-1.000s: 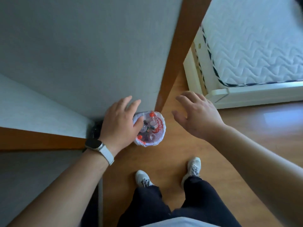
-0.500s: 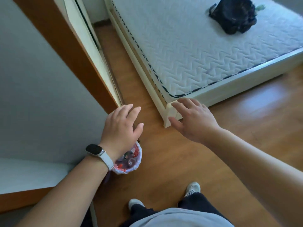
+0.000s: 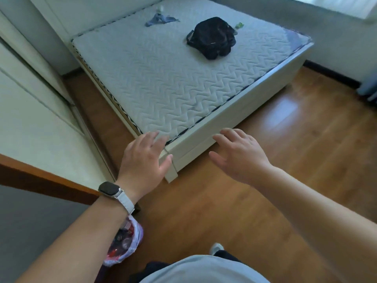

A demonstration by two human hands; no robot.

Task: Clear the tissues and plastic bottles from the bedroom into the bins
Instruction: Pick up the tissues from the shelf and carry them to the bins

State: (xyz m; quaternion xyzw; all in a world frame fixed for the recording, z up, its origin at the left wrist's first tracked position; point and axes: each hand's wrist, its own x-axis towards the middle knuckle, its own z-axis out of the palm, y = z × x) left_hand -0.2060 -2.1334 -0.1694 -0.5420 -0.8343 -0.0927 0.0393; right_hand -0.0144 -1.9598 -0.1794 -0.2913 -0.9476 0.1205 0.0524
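Both my hands hover empty with spread fingers over the near corner of the bed. My left hand, with a watch on the wrist, is above the bed's corner post; my right hand is to its right. A small bin lined with a white bag and holding plastic bottles with red caps stands on the floor under my left forearm, partly hidden. At the far end of the mattress lies a small green-capped bottle, half hidden behind a black bag.
A crumpled blue cloth and a small pale object lie near the headboard. A white wardrobe stands on the left with a narrow gap to the bed. Wooden floor stretches to the right of the bed.
The view has swung up from the bin to the bed. The bin has slid down to the lower left of the frame. Both hands stay open and empty.
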